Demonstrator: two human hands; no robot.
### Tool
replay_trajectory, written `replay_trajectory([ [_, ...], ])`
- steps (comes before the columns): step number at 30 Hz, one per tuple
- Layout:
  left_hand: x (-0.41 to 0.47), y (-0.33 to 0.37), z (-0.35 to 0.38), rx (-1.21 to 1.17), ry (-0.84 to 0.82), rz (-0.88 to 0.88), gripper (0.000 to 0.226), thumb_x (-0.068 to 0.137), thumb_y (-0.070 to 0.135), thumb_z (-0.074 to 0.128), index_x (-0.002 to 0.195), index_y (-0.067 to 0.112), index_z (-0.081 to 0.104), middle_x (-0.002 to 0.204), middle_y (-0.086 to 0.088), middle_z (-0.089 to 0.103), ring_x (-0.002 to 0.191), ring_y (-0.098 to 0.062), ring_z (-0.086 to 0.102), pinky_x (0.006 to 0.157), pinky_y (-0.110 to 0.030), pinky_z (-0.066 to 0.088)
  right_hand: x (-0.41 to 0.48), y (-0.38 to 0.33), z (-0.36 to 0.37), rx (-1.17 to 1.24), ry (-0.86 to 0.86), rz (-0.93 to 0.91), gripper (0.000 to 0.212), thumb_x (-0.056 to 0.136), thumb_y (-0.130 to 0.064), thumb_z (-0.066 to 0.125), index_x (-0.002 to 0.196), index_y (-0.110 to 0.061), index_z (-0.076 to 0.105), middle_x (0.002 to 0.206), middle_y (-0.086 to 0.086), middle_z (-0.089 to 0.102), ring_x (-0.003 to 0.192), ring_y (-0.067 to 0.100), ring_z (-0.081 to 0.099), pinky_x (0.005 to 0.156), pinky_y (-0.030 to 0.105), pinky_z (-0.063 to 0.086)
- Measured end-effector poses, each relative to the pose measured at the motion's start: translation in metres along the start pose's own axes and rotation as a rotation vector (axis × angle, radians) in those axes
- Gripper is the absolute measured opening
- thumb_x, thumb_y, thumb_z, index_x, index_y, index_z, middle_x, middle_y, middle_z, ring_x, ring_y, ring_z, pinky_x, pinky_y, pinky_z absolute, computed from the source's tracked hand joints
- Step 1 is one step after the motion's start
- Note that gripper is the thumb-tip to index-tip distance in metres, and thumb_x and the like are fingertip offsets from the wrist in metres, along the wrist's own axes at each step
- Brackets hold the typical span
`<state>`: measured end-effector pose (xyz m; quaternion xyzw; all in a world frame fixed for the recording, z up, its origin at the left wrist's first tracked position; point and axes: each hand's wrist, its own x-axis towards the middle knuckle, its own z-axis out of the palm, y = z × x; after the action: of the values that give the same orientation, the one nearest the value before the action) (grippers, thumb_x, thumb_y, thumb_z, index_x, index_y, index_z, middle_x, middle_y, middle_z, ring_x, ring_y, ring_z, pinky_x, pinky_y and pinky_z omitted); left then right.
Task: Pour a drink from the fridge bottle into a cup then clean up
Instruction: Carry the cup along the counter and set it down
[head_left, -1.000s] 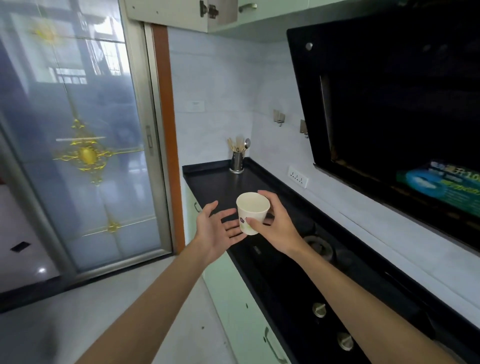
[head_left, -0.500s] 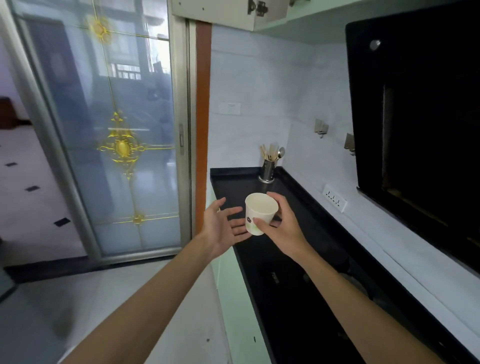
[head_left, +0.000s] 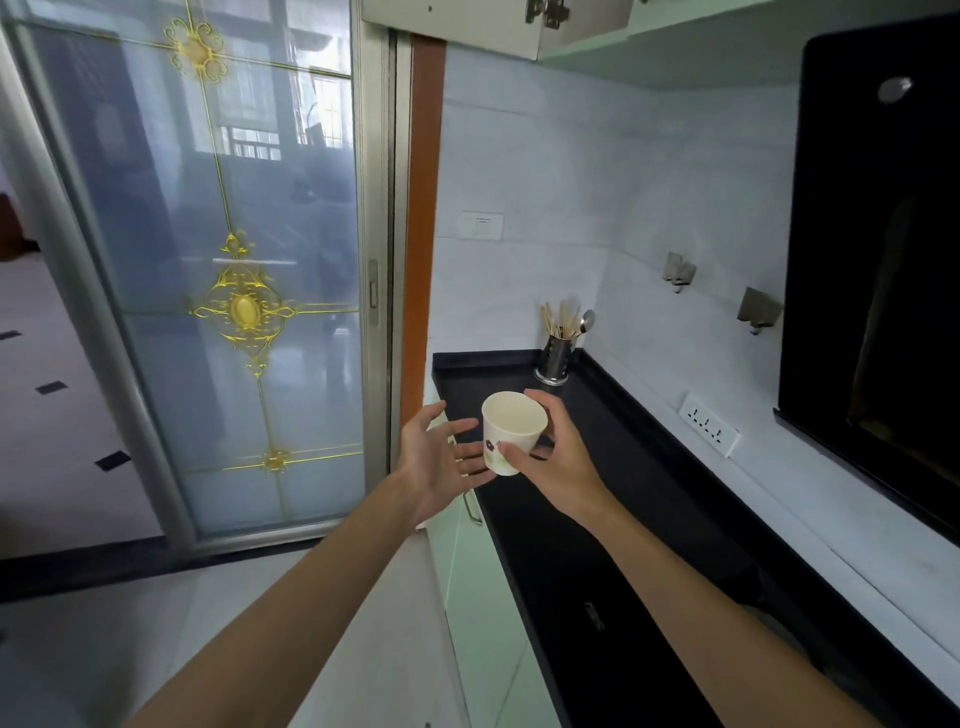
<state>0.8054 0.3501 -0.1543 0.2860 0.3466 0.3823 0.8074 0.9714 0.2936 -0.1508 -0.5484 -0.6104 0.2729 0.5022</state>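
Right hand (head_left: 558, 457) grips a white paper cup (head_left: 511, 437) by its side, upright, mouth open and inside looking empty; small flower print on its near wall. Left hand (head_left: 434, 460) spread open just beside the cup, palm facing it, fingertips close to its base. Both held above the near-left edge of a black countertop (head_left: 613, 467). Far on the counter, a metal utensil holder (head_left: 555, 359) with chopsticks and a spoon. Frosted sliding door (head_left: 218, 291) with gold ornament at left. White wall socket (head_left: 709, 432) at right.
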Motion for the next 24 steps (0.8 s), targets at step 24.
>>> replay_trajectory([
  [24,0.104,0.132,-0.109,-0.015,0.011,-0.055,0.061,0.097,0.053,0.038,0.138,0.008,0.046,0.133,-0.024,0.055,0.112,-0.041,0.060,0.091,-0.051,0.050,0.160,0.027,0.127,0.055,0.032,0.064,0.073,0.077,-0.017,0.083,0.137,-0.029,0.044,0.127,-0.011,0.053,0.119,0.014,0.054,0.095,0.042,0.055],
])
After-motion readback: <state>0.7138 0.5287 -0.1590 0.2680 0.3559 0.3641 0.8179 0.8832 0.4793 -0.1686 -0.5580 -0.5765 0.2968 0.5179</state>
